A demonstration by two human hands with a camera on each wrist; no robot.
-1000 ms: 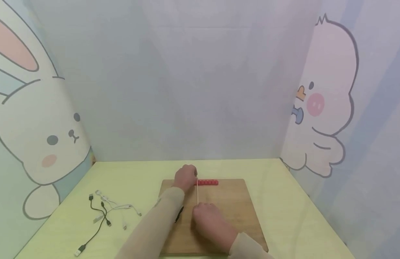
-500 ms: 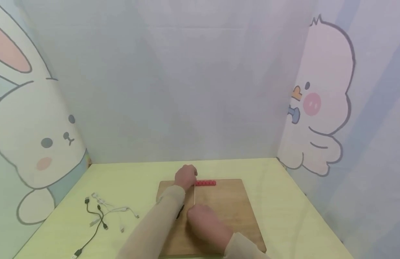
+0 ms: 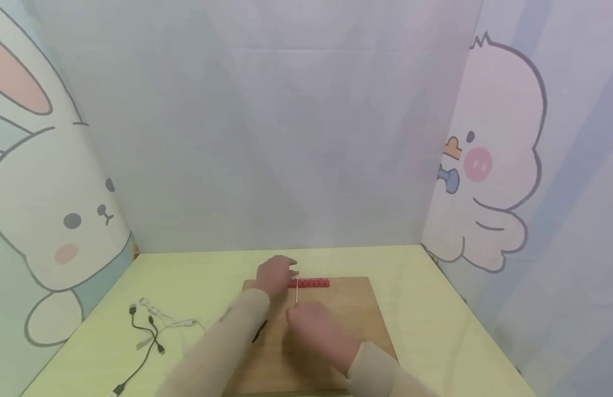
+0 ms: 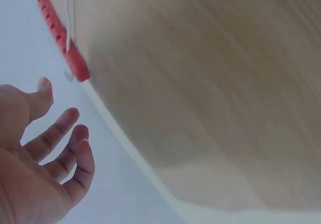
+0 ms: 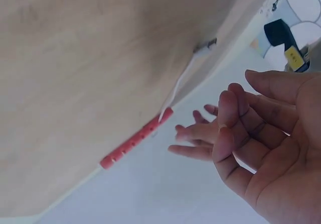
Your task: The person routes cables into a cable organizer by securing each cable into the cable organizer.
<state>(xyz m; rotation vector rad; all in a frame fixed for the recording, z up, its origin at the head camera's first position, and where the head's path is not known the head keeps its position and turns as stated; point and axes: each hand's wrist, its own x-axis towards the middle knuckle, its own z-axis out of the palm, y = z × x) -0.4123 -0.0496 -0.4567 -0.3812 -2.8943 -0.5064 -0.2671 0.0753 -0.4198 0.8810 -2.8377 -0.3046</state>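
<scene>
A red slotted cable holder lies along the far edge of the wooden board. Near the holder's left end, a thin white cable sits in a slot and runs back over the board. My left hand is beside that end, fingers apart and bent, with nothing in its grasp in the left wrist view. Over the board, my right hand covers the cable's near stretch in the head view. The right wrist view shows its fingers loosely curled, no cable between them. There the cable reaches a grey piece with a dark end.
Left of the board, a black cable with several plugs and some white cables lie on the pale table. A slim black piece rests on the board beside my left sleeve. Cartoon-printed cloth walls enclose the table.
My left hand has let go at the holder, spread its fingers and drawn slightly left. My right hand, blurred now, has shifted slightly away from me. The head view has tilted a little.
</scene>
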